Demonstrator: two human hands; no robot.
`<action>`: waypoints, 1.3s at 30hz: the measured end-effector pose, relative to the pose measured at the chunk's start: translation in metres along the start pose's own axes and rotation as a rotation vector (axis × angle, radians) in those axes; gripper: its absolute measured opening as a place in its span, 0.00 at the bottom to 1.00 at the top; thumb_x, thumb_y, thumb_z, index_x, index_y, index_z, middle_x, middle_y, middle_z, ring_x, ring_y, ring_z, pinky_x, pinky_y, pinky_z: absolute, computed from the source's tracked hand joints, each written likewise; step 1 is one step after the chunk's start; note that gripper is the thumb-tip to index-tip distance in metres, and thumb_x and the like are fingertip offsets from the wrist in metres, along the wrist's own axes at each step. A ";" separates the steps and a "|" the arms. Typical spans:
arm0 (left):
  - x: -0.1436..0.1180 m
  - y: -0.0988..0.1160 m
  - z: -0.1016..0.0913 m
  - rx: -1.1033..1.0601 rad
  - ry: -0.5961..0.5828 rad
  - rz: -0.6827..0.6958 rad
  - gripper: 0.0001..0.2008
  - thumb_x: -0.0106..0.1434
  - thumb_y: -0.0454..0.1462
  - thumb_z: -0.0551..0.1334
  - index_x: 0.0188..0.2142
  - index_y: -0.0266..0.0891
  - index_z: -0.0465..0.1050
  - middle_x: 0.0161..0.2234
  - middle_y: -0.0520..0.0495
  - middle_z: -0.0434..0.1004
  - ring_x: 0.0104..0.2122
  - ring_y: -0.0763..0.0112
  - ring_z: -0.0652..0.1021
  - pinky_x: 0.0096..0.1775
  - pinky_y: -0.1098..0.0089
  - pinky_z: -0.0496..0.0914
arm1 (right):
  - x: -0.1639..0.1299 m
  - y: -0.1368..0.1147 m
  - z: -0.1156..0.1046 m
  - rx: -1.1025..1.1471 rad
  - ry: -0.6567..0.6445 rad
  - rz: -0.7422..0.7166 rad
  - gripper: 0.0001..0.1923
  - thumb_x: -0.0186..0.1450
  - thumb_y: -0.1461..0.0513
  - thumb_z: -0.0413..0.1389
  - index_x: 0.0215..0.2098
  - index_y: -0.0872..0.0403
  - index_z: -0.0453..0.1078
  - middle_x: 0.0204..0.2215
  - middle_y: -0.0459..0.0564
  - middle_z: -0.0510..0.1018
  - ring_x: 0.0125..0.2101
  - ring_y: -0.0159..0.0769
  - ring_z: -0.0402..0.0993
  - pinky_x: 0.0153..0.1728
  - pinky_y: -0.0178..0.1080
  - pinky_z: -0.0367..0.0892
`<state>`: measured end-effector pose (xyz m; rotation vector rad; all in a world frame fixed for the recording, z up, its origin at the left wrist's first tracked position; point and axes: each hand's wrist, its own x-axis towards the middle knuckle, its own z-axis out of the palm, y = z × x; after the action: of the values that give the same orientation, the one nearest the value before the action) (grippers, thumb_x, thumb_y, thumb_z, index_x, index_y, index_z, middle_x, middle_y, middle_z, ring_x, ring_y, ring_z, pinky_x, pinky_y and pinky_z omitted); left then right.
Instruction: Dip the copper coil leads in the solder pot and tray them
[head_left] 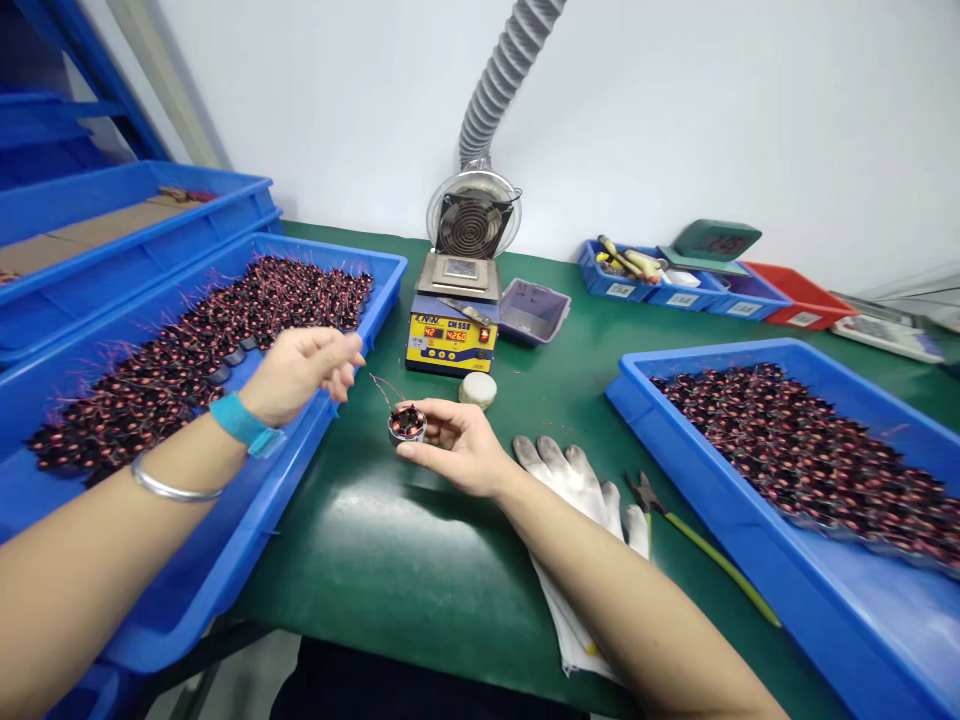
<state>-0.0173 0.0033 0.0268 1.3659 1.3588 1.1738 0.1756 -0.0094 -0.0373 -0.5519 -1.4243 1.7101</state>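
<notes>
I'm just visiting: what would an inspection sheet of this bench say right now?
Surface: green table, glossy.
Job's things: wound coil with loose copper leads, held in right hand; left tray and right tray full of similar coils.
Clutter: white glove, cutters, small bins, white puck.
Hands: left hand pinches above the left tray's edge, contents unclear.
Cables: nothing seen.
Surroundings: solder pot, fan with grey hose, white wall.

The right hand (459,443) pinches a wound coil (406,422) over the green table (390,560); the left hand (304,370) hovers beside it.
</notes>
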 end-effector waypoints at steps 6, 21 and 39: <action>-0.014 0.000 0.015 0.253 -0.347 0.019 0.16 0.54 0.45 0.61 0.19 0.36 0.65 0.13 0.55 0.64 0.13 0.80 0.66 0.17 0.78 0.61 | 0.000 0.000 -0.002 -0.182 0.042 -0.061 0.23 0.49 0.60 0.65 0.43 0.55 0.70 0.36 0.48 0.76 0.33 0.31 0.74 0.39 0.37 0.71; -0.007 -0.020 0.028 0.270 -0.321 -0.138 0.17 0.49 0.49 0.62 0.25 0.37 0.68 0.19 0.52 0.70 0.20 0.72 0.72 0.24 0.73 0.64 | 0.030 -0.050 -0.028 -0.385 0.142 -0.081 0.26 0.51 0.56 0.63 0.47 0.55 0.69 0.32 0.47 0.75 0.29 0.29 0.71 0.31 0.33 0.68; -0.005 -0.037 0.033 0.727 -0.630 -0.236 0.19 0.47 0.53 0.59 0.27 0.39 0.68 0.24 0.47 0.74 0.26 0.66 0.72 0.26 0.70 0.61 | 0.197 -0.132 -0.076 -0.747 0.679 0.418 0.10 0.59 0.57 0.51 0.29 0.57 0.62 0.18 0.46 0.65 0.14 0.23 0.52 0.12 0.27 0.48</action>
<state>0.0079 0.0016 -0.0160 1.7963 1.4526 0.0257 0.1637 0.1971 0.1015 -1.7484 -1.4408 1.0260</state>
